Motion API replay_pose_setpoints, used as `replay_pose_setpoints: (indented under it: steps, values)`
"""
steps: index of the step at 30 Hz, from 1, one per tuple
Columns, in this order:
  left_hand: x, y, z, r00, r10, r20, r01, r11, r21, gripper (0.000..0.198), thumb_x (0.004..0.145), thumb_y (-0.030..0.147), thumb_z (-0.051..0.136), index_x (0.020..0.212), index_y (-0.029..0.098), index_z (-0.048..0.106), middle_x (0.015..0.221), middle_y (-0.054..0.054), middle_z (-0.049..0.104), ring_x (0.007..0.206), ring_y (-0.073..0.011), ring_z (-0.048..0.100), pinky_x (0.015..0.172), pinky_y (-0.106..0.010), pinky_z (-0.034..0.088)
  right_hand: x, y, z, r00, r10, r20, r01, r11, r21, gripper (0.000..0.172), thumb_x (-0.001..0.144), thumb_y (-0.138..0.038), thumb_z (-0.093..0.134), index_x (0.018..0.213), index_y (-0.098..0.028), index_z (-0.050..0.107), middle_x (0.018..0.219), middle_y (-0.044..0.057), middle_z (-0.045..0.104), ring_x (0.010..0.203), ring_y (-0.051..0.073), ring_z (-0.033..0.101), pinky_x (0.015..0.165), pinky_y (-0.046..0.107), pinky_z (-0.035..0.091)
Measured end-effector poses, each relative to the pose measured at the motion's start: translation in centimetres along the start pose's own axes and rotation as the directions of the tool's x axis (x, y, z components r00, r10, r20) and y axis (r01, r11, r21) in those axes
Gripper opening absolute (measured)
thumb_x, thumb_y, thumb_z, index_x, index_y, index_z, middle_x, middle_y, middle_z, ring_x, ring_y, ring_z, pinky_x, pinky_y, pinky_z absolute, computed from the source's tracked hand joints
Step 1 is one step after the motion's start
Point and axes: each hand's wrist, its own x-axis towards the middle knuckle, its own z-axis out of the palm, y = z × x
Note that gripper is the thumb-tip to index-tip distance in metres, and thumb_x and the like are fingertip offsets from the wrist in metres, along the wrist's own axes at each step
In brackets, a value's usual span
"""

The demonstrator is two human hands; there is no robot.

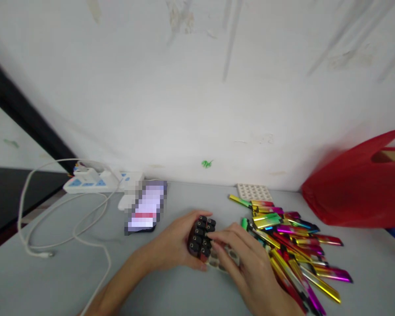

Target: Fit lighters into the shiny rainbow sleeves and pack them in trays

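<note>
My left hand (176,243) is wrapped round a block of several upright black-ended sticks (200,232), which stand in close rows with small round openings on top. Below and to their right shows part of a pale tray with round holes (222,260), mostly hidden by my hands. The thumb and fingertips of my right hand (246,259) are pinched at the right row of the block, on a black end that they largely cover. Beyond my right hand lies a loose heap of shiny metallic sticks (296,245) in gold, red, purple and green, some with black ends.
A second pale holed tray (254,192) lies against the wall. At the right stands a red bag (355,184). Left of my hands are a phone (146,208) with a blurred screen, a white power strip (95,182) and a looping white cable (75,232) on the grey table (174,289).
</note>
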Motion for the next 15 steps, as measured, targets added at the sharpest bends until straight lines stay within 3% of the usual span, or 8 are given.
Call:
replay_pose_setpoints:
  steps: [3,6,9,11,15]
  values:
    - [0.1,0.2,-0.1,0.998,0.017,-0.056,-0.010,0.993,0.118,0.108,0.056,0.031,0.105,0.151,0.025,0.055,0.132,-0.010,0.070,0.115,-0.0330,0.070,0.105,-0.047,0.056,0.0,-0.1,-0.1,0.999,0.000,-0.051,-0.002,0.999,-0.039,0.022,0.109,-0.017,0.055,0.127,-0.028,0.064,0.103,0.004,0.067,0.094,0.022,0.067,0.084,0.034,0.052]
    - [0.0,0.4,-0.2,0.998,0.015,-0.064,-0.006,0.991,0.131,0.108,0.055,0.028,0.105,0.151,0.026,0.056,0.139,-0.010,0.067,0.126,-0.0363,0.065,0.110,-0.047,0.054,0.1,0.3,0.0,0.991,0.021,-0.129,-0.037,0.992,-0.122,0.020,0.109,-0.017,0.054,0.124,-0.027,0.062,0.102,0.004,0.067,0.095,0.023,0.065,0.085,0.036,0.049]
    - [-0.1,0.5,0.0,0.999,-0.031,-0.030,0.031,0.999,0.010,0.109,0.057,0.031,0.104,0.153,0.025,0.053,0.137,-0.010,0.067,0.123,-0.0367,0.067,0.100,-0.044,0.059,0.3,0.7,0.1,0.985,0.054,-0.166,-0.090,0.971,-0.221,0.023,0.107,-0.014,0.050,0.123,-0.025,0.063,0.107,0.007,0.067,0.099,0.026,0.062,0.087,0.041,0.046]
    - [-0.2,0.5,0.1,0.998,-0.063,-0.011,0.062,0.996,-0.064,0.108,0.059,0.035,0.103,0.153,0.026,0.051,0.133,-0.009,0.068,0.118,-0.0358,0.069,0.093,-0.042,0.061,0.4,1.1,0.2,0.987,0.073,-0.140,-0.112,0.950,-0.291,0.024,0.106,-0.011,0.049,0.121,-0.022,0.064,0.109,0.009,0.068,0.100,0.029,0.061,0.089,0.044,0.044]
    - [-0.1,0.4,0.1,0.996,-0.087,0.003,0.087,0.991,-0.097,0.114,0.060,0.030,0.103,0.158,0.028,0.044,0.128,-0.006,0.069,0.111,-0.0314,0.070,0.093,-0.040,0.059,0.6,1.5,0.5,0.992,0.118,-0.051,-0.129,0.891,-0.435,0.022,0.102,-0.008,0.053,0.113,-0.020,0.067,0.102,0.010,0.070,0.097,0.032,0.060,0.091,0.048,0.040]
